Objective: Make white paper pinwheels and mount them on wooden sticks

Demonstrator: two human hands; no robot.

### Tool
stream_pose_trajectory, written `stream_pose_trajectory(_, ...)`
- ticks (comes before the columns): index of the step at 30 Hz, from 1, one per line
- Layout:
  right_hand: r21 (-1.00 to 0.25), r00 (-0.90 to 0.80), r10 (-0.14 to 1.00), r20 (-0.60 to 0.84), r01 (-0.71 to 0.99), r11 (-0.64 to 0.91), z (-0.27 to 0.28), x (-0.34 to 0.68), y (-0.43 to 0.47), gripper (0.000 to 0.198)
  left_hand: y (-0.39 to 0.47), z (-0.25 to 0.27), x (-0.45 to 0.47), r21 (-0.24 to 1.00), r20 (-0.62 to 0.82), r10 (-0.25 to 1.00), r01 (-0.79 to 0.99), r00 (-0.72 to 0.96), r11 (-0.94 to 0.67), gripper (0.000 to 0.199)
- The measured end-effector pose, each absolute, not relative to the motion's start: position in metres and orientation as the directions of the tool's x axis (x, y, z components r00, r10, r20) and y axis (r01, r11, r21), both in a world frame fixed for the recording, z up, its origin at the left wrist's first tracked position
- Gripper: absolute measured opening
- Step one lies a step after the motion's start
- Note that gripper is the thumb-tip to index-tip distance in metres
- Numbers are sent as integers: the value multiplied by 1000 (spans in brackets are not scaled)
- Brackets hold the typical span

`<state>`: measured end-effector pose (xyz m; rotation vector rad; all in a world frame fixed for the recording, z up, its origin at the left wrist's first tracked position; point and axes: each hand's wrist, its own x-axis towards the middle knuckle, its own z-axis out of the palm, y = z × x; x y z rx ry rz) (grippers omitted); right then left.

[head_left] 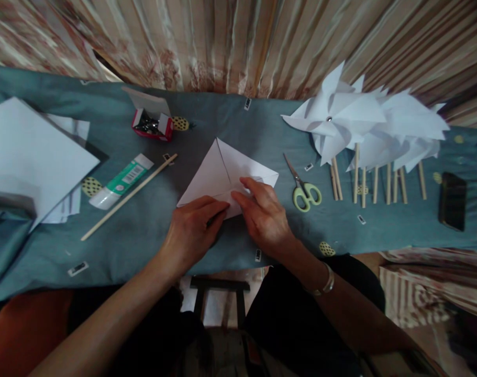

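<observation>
A white square sheet of paper [207, 170], with cut or creased lines running in from its corners, lies on the cloth in front of me. My left hand [193, 222] grips the sheet's lower left edge, thumb and fingers pressed together. My right hand [265, 214] has its thumb and forefinger on a part of the sheet right of the middle; its other fingers are curled and cover the lower right edge. Scissors with green handles [304, 191] lie just right of the sheet. To the left lies a thin wooden stick [130, 196].
A glue tube [122, 180] and an open red box of metal pins [154, 125] lie to the left. Further left is a stack of white paper [30, 152]. Several paper pinwheels [352, 118] on sticks lie to the right, near a dark phone [452, 201]. Curtains [222, 47] hang behind.
</observation>
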<state>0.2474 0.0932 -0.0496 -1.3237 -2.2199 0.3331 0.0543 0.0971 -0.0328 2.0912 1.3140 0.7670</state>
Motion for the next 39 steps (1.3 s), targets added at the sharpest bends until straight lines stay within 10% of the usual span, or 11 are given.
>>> stream_pose_trajectory(15, -175, -477, 807, 350, 812, 556, -53, 236, 87, 35, 97, -34, 51, 580, 279, 855, 632, 438, -513, 20)
stream_pose_trajectory(39, -247, -486, 815, 314, 787, 565, -59, 234, 84, 43, 92, -39, 52, 442, 307, 802, 670, 513, -597, 14)
